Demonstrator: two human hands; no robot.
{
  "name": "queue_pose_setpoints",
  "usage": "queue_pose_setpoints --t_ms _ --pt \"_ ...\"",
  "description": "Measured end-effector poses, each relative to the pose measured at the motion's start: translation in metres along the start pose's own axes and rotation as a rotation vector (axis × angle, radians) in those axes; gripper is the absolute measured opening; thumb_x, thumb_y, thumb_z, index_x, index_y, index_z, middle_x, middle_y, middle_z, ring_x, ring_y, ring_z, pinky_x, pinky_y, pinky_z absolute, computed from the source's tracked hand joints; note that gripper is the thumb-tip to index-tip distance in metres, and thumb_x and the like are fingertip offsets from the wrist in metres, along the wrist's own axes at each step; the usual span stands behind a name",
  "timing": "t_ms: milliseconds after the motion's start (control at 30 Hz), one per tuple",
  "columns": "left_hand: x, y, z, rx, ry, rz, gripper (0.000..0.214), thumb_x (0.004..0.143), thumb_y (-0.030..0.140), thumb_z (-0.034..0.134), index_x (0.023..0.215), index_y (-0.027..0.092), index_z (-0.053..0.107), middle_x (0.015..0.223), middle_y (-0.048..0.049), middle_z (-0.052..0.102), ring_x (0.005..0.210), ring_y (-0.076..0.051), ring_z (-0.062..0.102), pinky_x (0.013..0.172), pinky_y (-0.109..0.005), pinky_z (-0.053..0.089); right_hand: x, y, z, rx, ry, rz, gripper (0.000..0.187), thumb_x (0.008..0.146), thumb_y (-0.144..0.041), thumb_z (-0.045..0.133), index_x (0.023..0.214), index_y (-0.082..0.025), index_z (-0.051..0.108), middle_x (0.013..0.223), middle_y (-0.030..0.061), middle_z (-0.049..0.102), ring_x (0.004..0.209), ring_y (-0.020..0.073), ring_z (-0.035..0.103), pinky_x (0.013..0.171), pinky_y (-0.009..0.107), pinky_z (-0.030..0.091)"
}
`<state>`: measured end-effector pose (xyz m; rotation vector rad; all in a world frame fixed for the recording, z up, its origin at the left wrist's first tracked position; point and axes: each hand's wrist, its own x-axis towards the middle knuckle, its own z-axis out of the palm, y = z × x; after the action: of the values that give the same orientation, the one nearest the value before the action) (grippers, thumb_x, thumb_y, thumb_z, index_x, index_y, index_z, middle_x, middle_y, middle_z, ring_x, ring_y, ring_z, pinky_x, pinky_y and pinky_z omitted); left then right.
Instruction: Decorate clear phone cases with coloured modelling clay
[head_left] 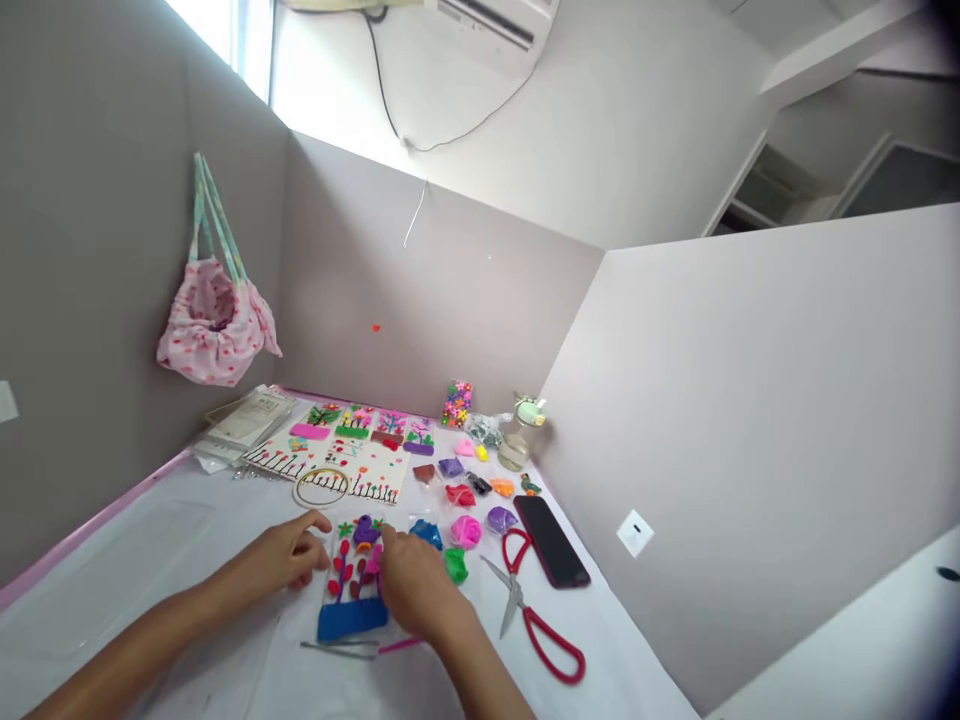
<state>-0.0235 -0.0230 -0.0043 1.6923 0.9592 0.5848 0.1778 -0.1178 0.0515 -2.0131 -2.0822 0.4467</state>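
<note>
A small clear plate with a clay picture (352,580) lies on the white table (150,570): red and purple flowers above a blue clay strip. My left hand (289,555) rests at the plate's left edge, fingers curled against it. My right hand (412,585) sits at the plate's right side with its fingers bent down on the clay. What the fingertips hold, if anything, is hidden.
Red-handled scissors (532,615) and a black phone (551,540) lie to the right. Several clay lumps (465,530) sit behind my right hand, with finished clay pictures (360,425) and a gold ring (321,487) farther back. A glass jar (517,440) stands near the corner. A pink bag (214,325) hangs left.
</note>
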Motion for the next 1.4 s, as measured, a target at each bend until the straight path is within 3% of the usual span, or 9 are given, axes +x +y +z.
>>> queue_pose_setpoints --t_ms 100,233,333,467,667,767,967,1167,1400 --pt "-0.002 0.000 0.007 -0.093 0.015 0.047 0.039 0.074 0.044 0.067 0.105 0.025 0.054 0.080 -0.0019 0.075 0.075 -0.026 0.071 0.071 -0.035 0.054 0.000 0.000 0.010 0.121 0.083 0.041 0.049 0.083 -0.002 0.051 0.132 -0.004 0.056 0.119 0.0297 0.069 0.112 0.0406 0.067 0.092 0.053 0.050" --pt "0.003 0.000 0.010 -0.244 0.048 0.085 0.050 0.071 0.060 0.074 0.102 0.025 0.056 0.075 -0.0003 0.069 0.085 -0.028 0.072 0.084 -0.038 0.056 0.006 0.014 0.019 0.406 0.222 0.086 0.044 0.092 -0.012 0.047 0.136 -0.010 0.055 0.122 0.0205 0.070 0.116 0.0332 0.066 0.101 0.048 0.047" --pt "0.006 0.001 0.009 -0.348 0.085 0.077 0.057 0.065 0.067 0.078 0.095 0.024 0.057 0.074 0.0000 0.066 0.087 -0.029 0.072 0.088 -0.040 0.057 0.020 0.025 0.027 0.684 0.266 0.120 0.040 0.091 -0.018 0.047 0.129 -0.013 0.057 0.108 0.0139 0.074 0.101 0.0271 0.071 0.088 0.040 0.054" --pt "0.004 0.004 0.004 -0.495 0.092 0.026 0.050 0.069 0.061 0.081 0.095 0.023 0.062 0.082 -0.0020 0.071 0.094 -0.027 0.073 0.095 -0.038 0.058 0.033 0.032 0.037 1.066 0.279 0.144 0.034 0.085 -0.030 0.055 0.115 -0.014 0.061 0.089 0.0076 0.072 0.077 0.0197 0.071 0.068 0.030 0.056" --pt "-0.004 0.005 0.000 -0.672 0.074 0.018 0.023 0.082 0.042 0.079 0.087 0.025 0.064 0.084 0.0008 0.072 0.092 -0.020 0.073 0.097 -0.030 0.057 0.031 0.030 0.037 1.444 0.243 0.093 0.041 0.067 -0.037 0.080 0.099 -0.013 0.070 0.071 0.0001 0.066 0.063 0.0125 0.063 0.068 0.027 0.053" --pt "-0.003 0.004 -0.001 -0.719 0.068 0.017 0.018 0.085 0.039 0.077 0.093 0.025 0.069 0.088 0.0002 0.073 0.093 -0.019 0.072 0.096 -0.029 0.057 0.031 0.029 0.038 1.531 0.223 0.091 0.041 0.063 -0.036 0.085 0.095 -0.013 0.072 0.069 -0.0005 0.067 0.061 0.0111 0.062 0.067 0.026 0.052" --pt "0.000 -0.003 0.000 -0.750 0.042 -0.009 0.029 0.073 0.038 0.087 0.095 0.023 0.076 0.100 -0.0032 0.075 0.093 -0.020 0.072 0.093 -0.029 0.058 0.033 0.030 0.040 1.592 0.215 0.074 0.041 0.058 -0.035 0.092 0.092 -0.016 0.076 0.079 0.0033 0.075 0.067 0.0134 0.065 0.069 0.026 0.052" --pt "-0.005 0.004 -0.001 -0.739 -0.008 0.043 0.024 0.079 0.039 0.083 0.092 0.021 0.077 0.098 -0.0050 0.073 0.101 -0.024 0.068 0.098 -0.034 0.055 0.031 0.030 0.037 1.584 0.250 0.007 0.035 0.062 -0.037 0.091 0.090 -0.022 0.077 0.086 0.0012 0.077 0.074 0.0131 0.066 0.076 0.026 0.051" --pt "-0.007 0.008 -0.004 -0.758 0.011 0.105 0.021 0.084 0.041 0.079 0.092 0.023 0.071 0.094 -0.0017 0.067 0.095 -0.019 0.064 0.089 -0.027 0.054 0.030 0.026 0.040 1.480 0.181 -0.013 0.030 0.065 -0.036 0.089 0.087 -0.019 0.078 0.082 0.0029 0.076 0.074 0.0143 0.066 0.075 0.027 0.049"
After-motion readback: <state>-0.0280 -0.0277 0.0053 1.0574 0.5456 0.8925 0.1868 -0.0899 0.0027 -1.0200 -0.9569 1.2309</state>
